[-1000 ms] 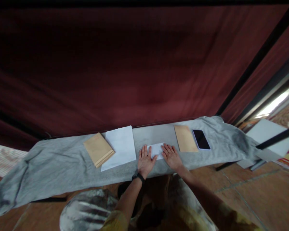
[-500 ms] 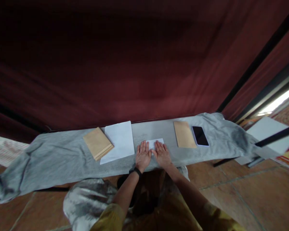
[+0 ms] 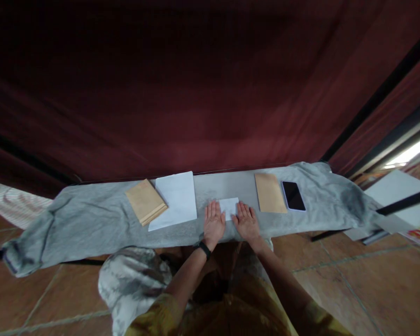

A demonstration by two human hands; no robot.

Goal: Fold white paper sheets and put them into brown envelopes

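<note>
A small white piece of paper (image 3: pixel 228 208), perhaps folded, lies flat on the grey cloth between my hands. My left hand (image 3: pixel 214 223), with a dark band on its wrist, is laid flat at the paper's left edge, fingers stretched forward. At the right edge, my right hand (image 3: pixel 247 223) is pressed down flat too, its thumb touching the paper. Left of my hands are larger white sheets (image 3: pixel 178 200), with a stack of brown envelopes (image 3: pixel 145 200) overlapping their left side. A single brown envelope (image 3: pixel 270 193) lies to the right.
Right of the single envelope lies a dark-screened phone (image 3: pixel 293 195). The grey cloth (image 3: pixel 91 219) covers a long narrow bench or table. Behind it rises a dark red curtain-like surface (image 3: pixel 210 116). Tiled floor (image 3: pixel 322 280) shows below.
My hands have moved apart, my right hand shifting right, so more of the small white paper shows between them. The whole view has shifted slightly.
</note>
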